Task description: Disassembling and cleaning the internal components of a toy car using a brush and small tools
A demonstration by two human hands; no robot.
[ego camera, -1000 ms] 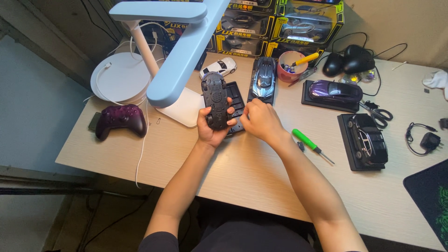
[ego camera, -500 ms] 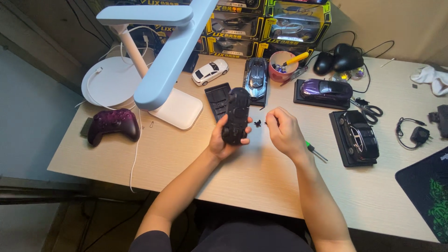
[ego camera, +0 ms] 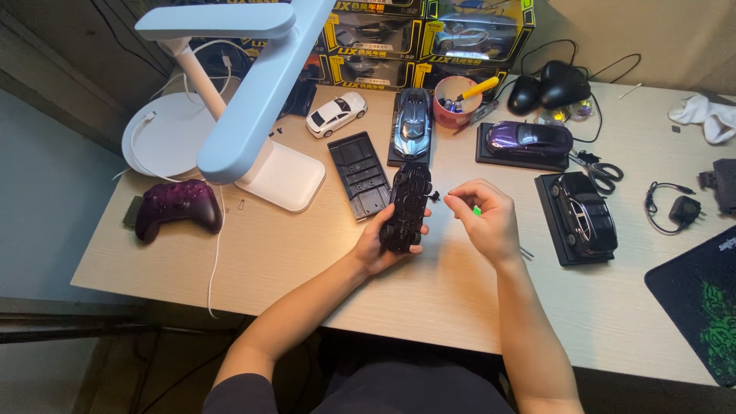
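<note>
The black model car chassis (ego camera: 406,207) is held underside up above the wooden desk (ego camera: 307,261), just in front of a loose black base plate (ego camera: 359,175). The left hand (ego camera: 379,245) is closed around its near end, fingers wrapped under it. The right hand (ego camera: 484,218) hovers just beside the chassis, fingertips pinched together near a tiny dark part (ego camera: 435,197); whether it grips that part cannot be told. A green-handled screwdriver (ego camera: 477,210) lies mostly hidden beneath this hand.

Judgement: the work goes best with the chassis kept level and steady, and small parts handled low over the desk so that none rolls away.

Along the back edge stand stacked yellow-and-black rectangular boxes (ego camera: 429,34) with clear windows showing model cars. Beside them sits a pink cup (ego camera: 452,103) of tools.
</note>
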